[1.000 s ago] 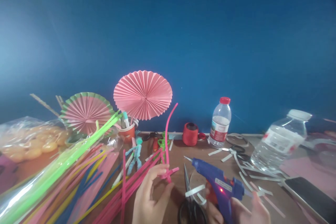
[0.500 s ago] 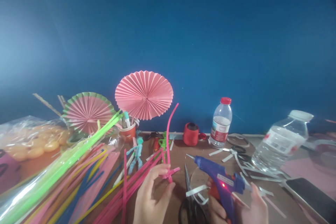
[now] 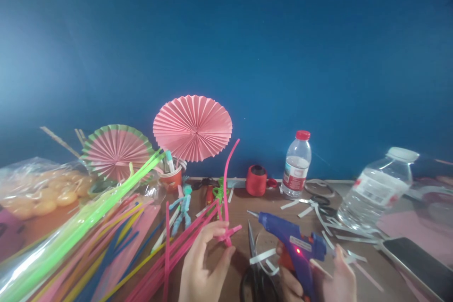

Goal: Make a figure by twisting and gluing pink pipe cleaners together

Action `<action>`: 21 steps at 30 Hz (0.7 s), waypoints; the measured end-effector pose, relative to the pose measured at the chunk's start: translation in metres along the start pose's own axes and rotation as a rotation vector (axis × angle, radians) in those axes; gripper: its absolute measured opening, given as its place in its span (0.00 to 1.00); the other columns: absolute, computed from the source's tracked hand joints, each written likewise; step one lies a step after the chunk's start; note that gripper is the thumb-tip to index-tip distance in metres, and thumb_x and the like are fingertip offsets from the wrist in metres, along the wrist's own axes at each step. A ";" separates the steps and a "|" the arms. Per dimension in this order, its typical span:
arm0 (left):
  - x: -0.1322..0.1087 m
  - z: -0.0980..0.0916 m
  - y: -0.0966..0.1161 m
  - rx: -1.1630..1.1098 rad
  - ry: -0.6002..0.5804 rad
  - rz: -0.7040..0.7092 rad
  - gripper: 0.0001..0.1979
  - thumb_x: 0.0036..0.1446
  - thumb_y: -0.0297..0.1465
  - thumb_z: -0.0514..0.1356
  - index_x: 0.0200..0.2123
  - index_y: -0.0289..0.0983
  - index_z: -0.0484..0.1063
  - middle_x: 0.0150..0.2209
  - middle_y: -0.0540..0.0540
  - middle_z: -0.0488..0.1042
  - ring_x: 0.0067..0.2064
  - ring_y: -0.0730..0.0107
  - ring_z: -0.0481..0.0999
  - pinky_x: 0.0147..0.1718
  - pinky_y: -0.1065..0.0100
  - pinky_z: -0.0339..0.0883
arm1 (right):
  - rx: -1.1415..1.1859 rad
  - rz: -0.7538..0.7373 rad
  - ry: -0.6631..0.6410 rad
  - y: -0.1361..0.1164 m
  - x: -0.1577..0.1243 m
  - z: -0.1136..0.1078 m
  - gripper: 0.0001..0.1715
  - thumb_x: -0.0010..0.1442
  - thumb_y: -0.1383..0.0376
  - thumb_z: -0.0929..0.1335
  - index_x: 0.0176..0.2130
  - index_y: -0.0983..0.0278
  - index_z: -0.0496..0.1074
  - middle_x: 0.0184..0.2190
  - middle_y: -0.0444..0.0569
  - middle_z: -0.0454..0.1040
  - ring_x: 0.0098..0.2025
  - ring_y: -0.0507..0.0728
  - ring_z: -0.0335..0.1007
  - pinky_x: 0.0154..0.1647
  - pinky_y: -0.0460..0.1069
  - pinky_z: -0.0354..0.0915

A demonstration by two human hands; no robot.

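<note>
Between thumb and fingers, my left hand [image 3: 204, 264] pinches a bent pink pipe cleaner [image 3: 226, 188]; its long end rises upright and short ends are twisted together at the fingertips. My right hand [image 3: 332, 276] grips a blue hot glue gun [image 3: 288, 233], with fingers at its orange trigger and the thumb behind the body. A red light glows on the gun's side. The nozzle points left toward the pink piece but stays apart from it. Below and between the hands lie black-handled scissors [image 3: 260, 278] beside white paper strips [image 3: 262, 256].
Loose pink pipe cleaners [image 3: 177, 269] and a bag of green ones [image 3: 88, 226] cover the left. Behind stand a pink paper fan [image 3: 193, 127], a red tape roll [image 3: 256, 181] and a water bottle [image 3: 296, 170]. A larger bottle [image 3: 378, 193] and a phone [image 3: 417, 266] are rightward.
The glue gun in my right hand has shifted slightly left and a little down. My left hand keeps its pinch on the pink pipe cleaner. The whole view has shifted slightly.
</note>
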State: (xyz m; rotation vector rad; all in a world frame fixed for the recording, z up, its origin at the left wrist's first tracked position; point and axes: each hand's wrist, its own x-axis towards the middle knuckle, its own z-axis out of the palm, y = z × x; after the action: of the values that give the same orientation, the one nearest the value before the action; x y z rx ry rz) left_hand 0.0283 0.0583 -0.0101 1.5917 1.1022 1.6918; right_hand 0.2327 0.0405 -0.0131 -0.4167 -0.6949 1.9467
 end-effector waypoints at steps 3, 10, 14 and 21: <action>0.000 -0.003 -0.003 0.026 -0.063 0.033 0.08 0.52 0.25 0.59 0.37 0.39 0.68 0.41 0.44 0.74 0.44 0.62 0.76 0.41 0.65 0.73 | -0.007 -0.007 0.021 0.007 0.000 -0.004 0.50 0.37 0.28 0.52 0.31 0.67 0.70 0.16 0.44 0.62 0.14 0.49 0.55 0.14 0.44 0.52; 0.003 -0.005 -0.006 0.019 -0.064 0.042 0.10 0.50 0.24 0.60 0.37 0.40 0.69 0.40 0.44 0.75 0.44 0.61 0.76 0.41 0.67 0.73 | -0.035 -0.036 0.032 0.016 0.000 -0.007 0.56 0.34 0.26 0.49 0.31 0.68 0.71 0.14 0.42 0.60 0.14 0.51 0.56 0.14 0.45 0.55; 0.003 -0.002 -0.002 0.024 -0.042 0.046 0.09 0.50 0.26 0.61 0.36 0.39 0.70 0.39 0.45 0.76 0.42 0.62 0.77 0.39 0.69 0.73 | -0.026 -0.033 0.033 0.016 0.001 -0.005 0.57 0.33 0.26 0.49 0.31 0.69 0.71 0.14 0.42 0.59 0.13 0.50 0.54 0.14 0.45 0.55; 0.004 -0.003 0.000 0.036 -0.028 0.039 0.07 0.49 0.28 0.62 0.34 0.38 0.71 0.38 0.43 0.76 0.41 0.61 0.77 0.39 0.67 0.74 | -0.052 -0.045 0.069 0.014 0.001 0.000 0.54 0.38 0.27 0.50 0.33 0.69 0.70 0.13 0.41 0.59 0.13 0.48 0.50 0.13 0.44 0.53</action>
State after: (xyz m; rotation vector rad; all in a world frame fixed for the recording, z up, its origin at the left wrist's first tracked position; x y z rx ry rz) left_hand 0.0246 0.0610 -0.0075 1.6642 1.1008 1.6784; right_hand 0.2224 0.0365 -0.0223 -0.4937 -0.7054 1.8660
